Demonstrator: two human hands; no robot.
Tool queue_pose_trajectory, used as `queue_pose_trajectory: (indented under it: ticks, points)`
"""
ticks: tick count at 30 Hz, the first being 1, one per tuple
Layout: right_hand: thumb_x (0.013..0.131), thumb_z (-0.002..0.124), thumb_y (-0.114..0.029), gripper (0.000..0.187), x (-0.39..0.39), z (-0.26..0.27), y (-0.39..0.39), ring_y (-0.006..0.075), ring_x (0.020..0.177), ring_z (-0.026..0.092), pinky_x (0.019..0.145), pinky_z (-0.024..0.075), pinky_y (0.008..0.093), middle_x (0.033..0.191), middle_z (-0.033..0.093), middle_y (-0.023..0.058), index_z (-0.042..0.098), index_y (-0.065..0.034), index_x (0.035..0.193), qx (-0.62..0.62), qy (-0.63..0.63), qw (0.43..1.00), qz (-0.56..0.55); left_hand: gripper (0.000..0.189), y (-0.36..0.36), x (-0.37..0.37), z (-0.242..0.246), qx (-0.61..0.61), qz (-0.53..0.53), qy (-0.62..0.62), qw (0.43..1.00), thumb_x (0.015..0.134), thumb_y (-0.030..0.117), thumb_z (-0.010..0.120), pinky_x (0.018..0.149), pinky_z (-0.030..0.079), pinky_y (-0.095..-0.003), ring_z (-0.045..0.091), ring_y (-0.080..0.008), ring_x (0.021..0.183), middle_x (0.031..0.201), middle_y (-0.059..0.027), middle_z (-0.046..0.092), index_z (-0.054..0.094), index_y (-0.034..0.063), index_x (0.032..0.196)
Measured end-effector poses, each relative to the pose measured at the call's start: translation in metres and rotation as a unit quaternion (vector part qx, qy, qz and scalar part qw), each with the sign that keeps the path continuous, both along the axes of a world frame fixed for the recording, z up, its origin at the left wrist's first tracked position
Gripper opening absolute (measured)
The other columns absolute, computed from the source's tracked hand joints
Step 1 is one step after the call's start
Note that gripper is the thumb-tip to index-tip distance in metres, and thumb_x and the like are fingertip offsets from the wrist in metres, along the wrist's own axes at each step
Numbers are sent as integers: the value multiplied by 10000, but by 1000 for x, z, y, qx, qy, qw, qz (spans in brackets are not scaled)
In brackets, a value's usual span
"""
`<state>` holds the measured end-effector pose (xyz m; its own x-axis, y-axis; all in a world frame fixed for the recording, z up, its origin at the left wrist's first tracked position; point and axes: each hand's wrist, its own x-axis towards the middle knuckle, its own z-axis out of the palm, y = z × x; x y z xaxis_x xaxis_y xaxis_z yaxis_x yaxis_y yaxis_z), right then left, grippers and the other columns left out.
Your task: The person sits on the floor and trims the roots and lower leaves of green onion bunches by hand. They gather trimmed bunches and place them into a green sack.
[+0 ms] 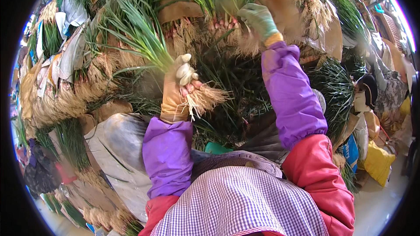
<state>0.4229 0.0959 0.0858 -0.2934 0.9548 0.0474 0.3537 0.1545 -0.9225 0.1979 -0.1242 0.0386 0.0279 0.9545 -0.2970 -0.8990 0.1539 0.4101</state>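
Observation:
My left hand (180,78), in an orange and white work glove, is closed around a bunch of green-leaved plants (144,39) with pink bulb bases, probably scallions or young garlic. Its pale roots (205,98) stick out below the fist and the leaves fan to the upper left. My right hand (257,19), in a greenish glove, reaches to the rooted plants (224,24) laid along the top; its fingertips are by their stems, and whether they grip any is unclear. Loose dark green leaves (233,78) lie between my arms.
Rows of rooted bunches (98,68) with brown sacking line the left. More bunches (331,88) lie at the right, beside a yellow bag (379,164) and a blue printed bag (349,152). A co-worker in camouflage clothing (390,88) is at the far right, another dark-clothed person (41,170) at the left.

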Motion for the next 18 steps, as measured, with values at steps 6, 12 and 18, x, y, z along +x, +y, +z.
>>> queue_pose_trajectory:
  ticks: [6, 12, 18]
  points:
    - [861, 641, -404, 350, -29, 7, -39, 218, 727, 673, 683, 540, 364, 766, 687, 93, 701, -73, 960, 211, -306, 926, -69, 382, 4, 29, 17, 45, -11, 40, 998, 963, 247, 559, 550, 585, -339, 599, -152, 618, 849, -33, 629, 530, 22, 1269]
    - [873, 611, -220, 168, -25, -5, 17, 256, 936, 645, 762, 518, 388, 966, 677, 93, 681, -124, 993, 204, -360, 909, 43, 453, 78, 44, 45, 94, -75, 191, 974, 956, 209, 539, 518, 538, -259, 608, -121, 649, 1206, -116, 607, 459, 83, 1383]
    - [828, 700, -181, 133, 10, 79, -33, 132, 713, 633, 709, 522, 243, 860, 681, 65, 705, -54, 867, -28, 417, 904, 92, 362, 170, -21, 30, -126, 41, 251, 959, 950, 132, 540, 519, 565, -288, 687, -248, 739, 1081, -174, 679, 505, 53, 1302]
